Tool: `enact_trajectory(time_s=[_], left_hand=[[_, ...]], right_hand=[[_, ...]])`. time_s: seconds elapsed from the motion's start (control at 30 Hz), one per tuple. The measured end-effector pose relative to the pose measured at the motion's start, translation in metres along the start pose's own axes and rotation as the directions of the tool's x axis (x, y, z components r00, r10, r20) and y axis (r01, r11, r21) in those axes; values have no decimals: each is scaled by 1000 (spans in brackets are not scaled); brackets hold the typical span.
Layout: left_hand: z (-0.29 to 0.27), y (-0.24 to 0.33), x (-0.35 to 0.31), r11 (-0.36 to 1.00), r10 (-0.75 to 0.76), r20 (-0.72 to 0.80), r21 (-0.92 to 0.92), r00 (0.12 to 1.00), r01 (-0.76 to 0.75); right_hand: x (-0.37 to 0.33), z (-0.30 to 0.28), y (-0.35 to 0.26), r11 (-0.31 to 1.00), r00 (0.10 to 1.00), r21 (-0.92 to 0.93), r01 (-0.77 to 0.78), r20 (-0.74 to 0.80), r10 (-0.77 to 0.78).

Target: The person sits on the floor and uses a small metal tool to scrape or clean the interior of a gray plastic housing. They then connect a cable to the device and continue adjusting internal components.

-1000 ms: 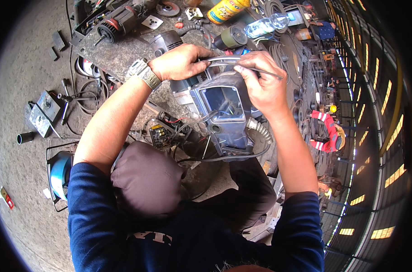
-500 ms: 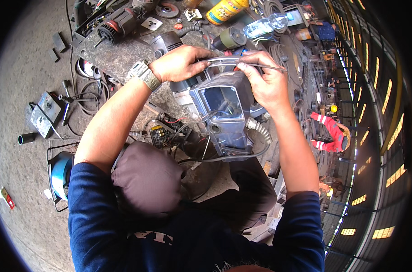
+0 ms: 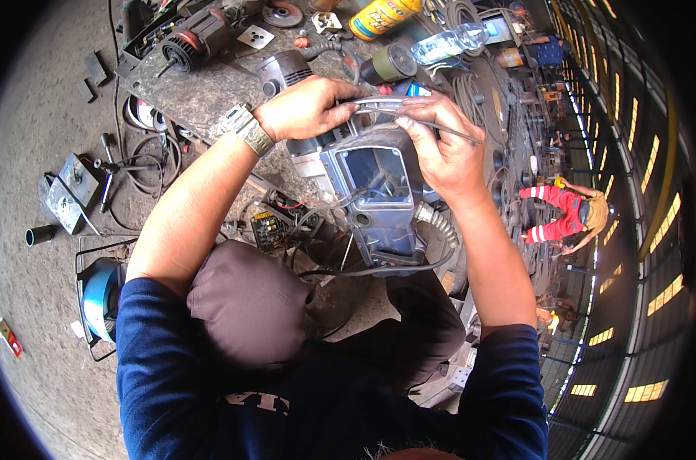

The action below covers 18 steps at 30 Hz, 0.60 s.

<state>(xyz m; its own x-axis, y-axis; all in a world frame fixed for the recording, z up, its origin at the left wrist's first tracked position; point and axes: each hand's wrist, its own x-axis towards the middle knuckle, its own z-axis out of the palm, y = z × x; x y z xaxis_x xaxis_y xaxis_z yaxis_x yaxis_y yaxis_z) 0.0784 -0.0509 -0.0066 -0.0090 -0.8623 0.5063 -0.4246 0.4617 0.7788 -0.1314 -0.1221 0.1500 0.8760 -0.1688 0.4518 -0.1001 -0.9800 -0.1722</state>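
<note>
A grey metal machine housing (image 3: 386,238) stands between my knees, tilted, with a rectangular opening in its face where blue and dark wires (image 3: 386,184) show. Above its upper end my left hand (image 3: 306,109) is closed, thumb against fingers, on a thin grey cable (image 3: 380,103) that spans to my other hand. My right hand (image 3: 446,147) pinches the same cable-like length between thumb and fingers, and a dark end sticks out past it to the right. Whether it is one strand or two is hard to tell. A ribbed grey conduit (image 3: 440,222) and a black cord leave the housing's right side.
A worn slab (image 3: 172,96) carries a motor with a fan (image 3: 195,42), a grinding disc (image 3: 283,14), a yellow bottle (image 3: 382,17) and a clear plastic bottle (image 3: 449,44). Metal plates (image 3: 73,192) and a blue reel (image 3: 101,299) lie left. A person in red trousers (image 3: 555,213) is far right.
The fingers of my right hand have shifted slightly on the cable, and its dark end now slants downward more. My left hand is nearly still. The distant person in red has bent differently.
</note>
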Motion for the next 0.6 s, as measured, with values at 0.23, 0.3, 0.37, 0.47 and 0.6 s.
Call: enact_trajectory(time_s=[0.23, 0.3, 0.37, 0.47, 0.6], left_hand=[[-2, 2, 1, 1000, -6, 9, 22, 1000, 5], [-2, 3, 1, 1000, -4, 11, 24, 1000, 4], [-2, 2, 1, 1000, 6, 11, 19, 1000, -6], [-2, 5, 2, 1000, 1, 13, 15, 1000, -1], [-2, 4, 1, 1000, 11, 6, 22, 1000, -11]], right_hand=[[-1, 3, -1, 996, 997, 28, -79, -10, 80], [-1, 3, 1, 997, 998, 31, -67, -11, 67], [0, 3, 1, 996, 997, 28, -79, -7, 79], [1, 2, -1, 992, 993, 41, -119, -1, 119], [2, 1, -1, 990, 991, 52, -130, 16, 130]])
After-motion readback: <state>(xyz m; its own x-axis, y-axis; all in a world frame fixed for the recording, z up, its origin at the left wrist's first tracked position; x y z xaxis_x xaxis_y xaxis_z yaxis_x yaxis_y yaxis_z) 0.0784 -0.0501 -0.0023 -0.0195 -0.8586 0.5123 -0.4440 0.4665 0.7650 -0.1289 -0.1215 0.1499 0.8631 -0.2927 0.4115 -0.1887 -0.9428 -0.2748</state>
